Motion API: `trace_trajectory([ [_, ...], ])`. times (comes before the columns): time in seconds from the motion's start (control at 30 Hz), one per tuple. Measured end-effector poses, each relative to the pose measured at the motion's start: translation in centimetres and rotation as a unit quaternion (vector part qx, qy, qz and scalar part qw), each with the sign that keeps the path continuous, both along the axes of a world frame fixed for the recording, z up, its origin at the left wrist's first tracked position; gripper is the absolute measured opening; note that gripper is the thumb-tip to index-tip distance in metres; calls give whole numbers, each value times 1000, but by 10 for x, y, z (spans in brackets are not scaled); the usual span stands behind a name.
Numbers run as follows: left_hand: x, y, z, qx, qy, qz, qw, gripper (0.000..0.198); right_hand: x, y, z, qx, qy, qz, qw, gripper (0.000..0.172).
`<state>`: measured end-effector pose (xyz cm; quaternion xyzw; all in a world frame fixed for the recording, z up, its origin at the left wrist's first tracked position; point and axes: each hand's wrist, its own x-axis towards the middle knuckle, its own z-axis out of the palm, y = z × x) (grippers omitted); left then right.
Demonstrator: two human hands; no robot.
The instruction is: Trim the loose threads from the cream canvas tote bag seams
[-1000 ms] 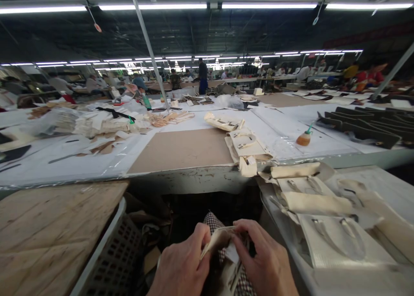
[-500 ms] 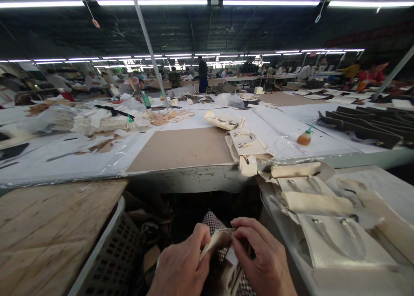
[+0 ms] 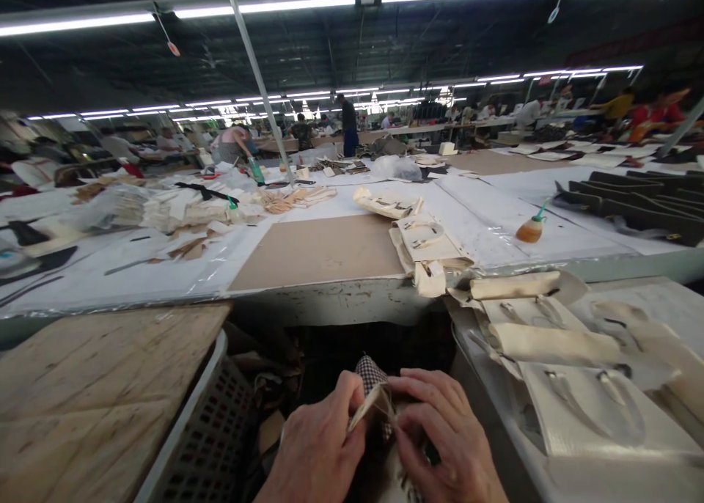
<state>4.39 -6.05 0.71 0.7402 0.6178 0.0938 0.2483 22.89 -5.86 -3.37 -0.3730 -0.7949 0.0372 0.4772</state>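
Low in the head view, a cream bag piece (image 3: 369, 405) is held over my lap, with its lower part largely covered by my hands. My left hand (image 3: 319, 437) pinches its near-left edge between thumb and curled fingers. On the other side my right hand (image 3: 448, 430) has its fingers bent over the right edge, thumb and fingertips close together on the material. Black-and-white checked cloth (image 3: 369, 371) shows just beyond the fingers.
Cream bag parts with handles (image 3: 597, 408) lie on a surface at my right. At left are a wooden board (image 3: 99, 400) and a plastic basket (image 3: 203, 422). The worktable (image 3: 330, 298) ahead carries another cream bag (image 3: 426, 239) and a glue bottle (image 3: 529, 229).
My view has tilted and shifted slightly. Both hands keep hold of the cream piece, its edges now drawn closer together. A white tag seen between the hands before is now out of sight.
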Motion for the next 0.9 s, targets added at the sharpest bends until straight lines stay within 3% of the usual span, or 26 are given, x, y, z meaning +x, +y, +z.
trace_trajectory([
  [0.2, -1, -1, 2, -13, 13, 8, 1000, 8, 0, 0, -1, 27, -14, -25, 999, 20],
  [0.43, 1, 0, 4, -6, 11, 24, 1000, 10, -11, 2, -7, -29, 71, -78, 994, 17],
  [0.53, 1, 0, 6, -11, 2, 22, 1000, 10, -13, 2, -7, -48, 34, -87, 994, 10],
  [0.63, 2, 0, 7, -15, 2, 25, 1000, 10, -14, 3, -6, -60, 6, -95, 994, 21],
  [0.73, 2, 1, 8, -16, 7, 27, 999, 7, -15, 6, -5, -63, 3, -98, 993, 17],
  [0.9, 1, 2, 9, -21, 12, 37, 999, 5, -11, 12, -9, -62, -50, -45, 996, 17],
])
